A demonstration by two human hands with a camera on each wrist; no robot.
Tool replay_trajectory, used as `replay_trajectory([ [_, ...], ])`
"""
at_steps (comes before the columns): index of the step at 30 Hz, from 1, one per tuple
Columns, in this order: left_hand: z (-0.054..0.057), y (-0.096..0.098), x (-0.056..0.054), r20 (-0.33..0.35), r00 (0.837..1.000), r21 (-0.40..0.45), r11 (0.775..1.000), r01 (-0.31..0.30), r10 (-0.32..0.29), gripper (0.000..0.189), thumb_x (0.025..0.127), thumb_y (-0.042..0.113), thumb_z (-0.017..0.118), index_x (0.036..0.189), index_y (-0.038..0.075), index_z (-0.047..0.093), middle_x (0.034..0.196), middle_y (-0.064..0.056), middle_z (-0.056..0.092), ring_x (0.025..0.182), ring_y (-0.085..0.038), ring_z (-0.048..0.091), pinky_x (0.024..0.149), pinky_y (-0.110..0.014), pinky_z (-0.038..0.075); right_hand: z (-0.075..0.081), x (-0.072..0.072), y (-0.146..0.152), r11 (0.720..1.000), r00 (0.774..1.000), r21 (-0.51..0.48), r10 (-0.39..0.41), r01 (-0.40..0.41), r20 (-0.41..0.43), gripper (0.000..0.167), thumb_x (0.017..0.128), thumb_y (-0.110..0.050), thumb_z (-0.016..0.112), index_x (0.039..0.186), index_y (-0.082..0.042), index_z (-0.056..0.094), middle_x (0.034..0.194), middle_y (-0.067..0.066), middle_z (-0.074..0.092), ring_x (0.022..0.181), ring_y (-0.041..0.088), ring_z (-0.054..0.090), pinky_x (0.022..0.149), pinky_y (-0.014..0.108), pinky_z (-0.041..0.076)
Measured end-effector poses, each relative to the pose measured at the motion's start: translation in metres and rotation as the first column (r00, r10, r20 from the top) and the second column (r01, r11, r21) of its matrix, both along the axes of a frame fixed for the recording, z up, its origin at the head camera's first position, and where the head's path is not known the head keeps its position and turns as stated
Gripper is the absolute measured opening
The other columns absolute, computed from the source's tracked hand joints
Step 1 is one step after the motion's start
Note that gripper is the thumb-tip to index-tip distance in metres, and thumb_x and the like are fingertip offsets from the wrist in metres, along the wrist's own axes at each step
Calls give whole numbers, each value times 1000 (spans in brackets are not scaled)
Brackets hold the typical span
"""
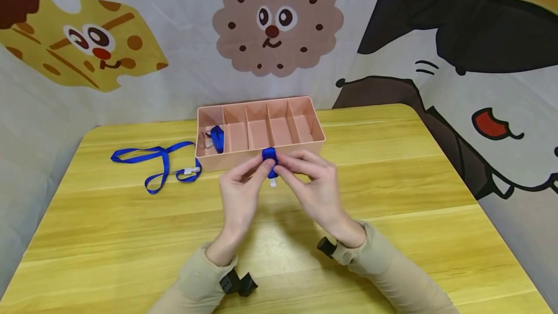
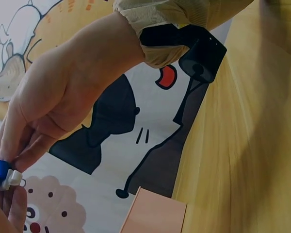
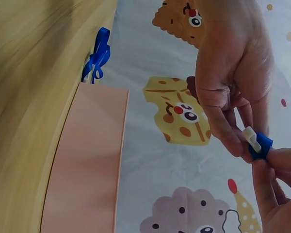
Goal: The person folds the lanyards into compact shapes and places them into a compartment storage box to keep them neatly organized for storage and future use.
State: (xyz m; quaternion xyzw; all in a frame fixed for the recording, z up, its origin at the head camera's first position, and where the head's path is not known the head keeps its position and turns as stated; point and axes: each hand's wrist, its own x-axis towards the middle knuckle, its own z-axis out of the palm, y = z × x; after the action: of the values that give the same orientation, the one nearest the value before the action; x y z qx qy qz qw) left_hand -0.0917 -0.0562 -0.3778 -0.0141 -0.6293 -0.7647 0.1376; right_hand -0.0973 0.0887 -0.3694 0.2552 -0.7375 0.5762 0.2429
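Note:
In front of the pink divided box (image 1: 261, 153), both hands meet on a folded blue lanyard (image 1: 270, 154). My left hand (image 1: 240, 193) pinches it from the left between thumb and fingertips. From the other side, my right hand (image 1: 316, 190) pinches the same small bundle. A white plastic clip (image 1: 273, 182) hangs below the bundle; the right wrist view shows this white clip (image 3: 251, 139) close up beside the blue strap (image 3: 263, 145). Another blue lanyard (image 1: 217, 138) lies folded in the box's leftmost compartment.
A loose blue lanyard (image 1: 165, 159) with a white clip (image 1: 191, 171) is spread on the wooden table (image 1: 131, 236), left of the box. Behind the table hangs a cartoon-printed cloth (image 1: 183, 81). The box stands near the table's back edge.

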Motion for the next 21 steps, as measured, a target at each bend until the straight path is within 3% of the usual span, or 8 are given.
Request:
replay_trajectory([
  [7,0,0,-1,-14,1000,9,1000,22,-22,23,92,-8,74,113,-14,73,91,22,79,88,1,76,76,-17,62,-2,-1,-2,1000,1000,-6,2,-2,-21,33,85,16,77,117,13,73,99,24,77,94,7,76,81,26,66],
  [12,-1,-2,-2,-39,998,-12,999,42,-43,21,92,-10,73,112,-16,73,90,22,79,88,2,76,77,-17,62,-3,-2,0,999,999,46,-2,4,-52,31,85,15,77,116,11,75,97,21,77,87,16,76,80,23,65],
  [18,0,-5,-5,20,999,-41,998,51,-50,23,91,-8,74,113,-14,74,103,-17,82,86,1,75,76,-18,63,-1,-4,2,996,999,86,20,-16,-41,33,85,15,77,117,10,75,98,20,76,85,25,78,78,22,65],
  [19,0,-5,-5,27,998,-43,998,55,-53,23,91,-7,74,113,-14,74,103,-19,81,86,1,75,76,-18,63,-1,-4,3,996,999,90,27,-24,-32,33,85,14,77,118,10,75,98,20,76,85,25,78,78,22,65],
  [21,0,-6,-6,40,997,-46,997,68,-66,22,92,-6,74,113,-13,75,98,-11,83,84,1,74,74,-17,62,0,-5,4,994,999,101,39,-37,-11,33,85,13,78,118,9,75,99,20,77,86,25,78,78,23,65],
])
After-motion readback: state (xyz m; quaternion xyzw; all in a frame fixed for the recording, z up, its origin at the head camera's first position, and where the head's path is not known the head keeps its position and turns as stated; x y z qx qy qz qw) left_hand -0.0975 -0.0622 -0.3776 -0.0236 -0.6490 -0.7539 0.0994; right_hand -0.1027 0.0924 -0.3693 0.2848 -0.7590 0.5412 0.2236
